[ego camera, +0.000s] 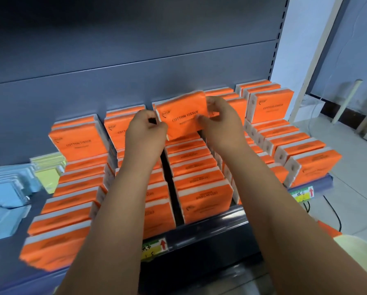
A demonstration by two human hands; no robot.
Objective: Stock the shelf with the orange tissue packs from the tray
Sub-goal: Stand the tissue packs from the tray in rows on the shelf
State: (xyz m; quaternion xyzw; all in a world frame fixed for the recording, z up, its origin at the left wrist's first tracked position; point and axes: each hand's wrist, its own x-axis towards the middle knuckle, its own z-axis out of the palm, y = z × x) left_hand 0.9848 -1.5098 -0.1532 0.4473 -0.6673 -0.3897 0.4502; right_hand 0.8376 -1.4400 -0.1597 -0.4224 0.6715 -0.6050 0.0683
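Note:
An orange tissue pack point(183, 116) printed COTTON TISSUE stands tilted above the back of the middle rows on the shelf point(210, 227). My left hand point(145, 133) grips its left edge and my right hand point(220, 122) pinches its right side. Several rows of orange packs point(199, 179) fill the shelf from left to right, most lying flat in stacks, with upright packs at the back. The tray is not in view.
Blue packs point(5, 188) and yellow-green packs point(48, 167) lie at the left of the shelf. The grey back panel point(135, 60) rises behind. Price tags point(155, 246) hang on the front rail. A tiled floor point(353, 167) and cables lie to the right.

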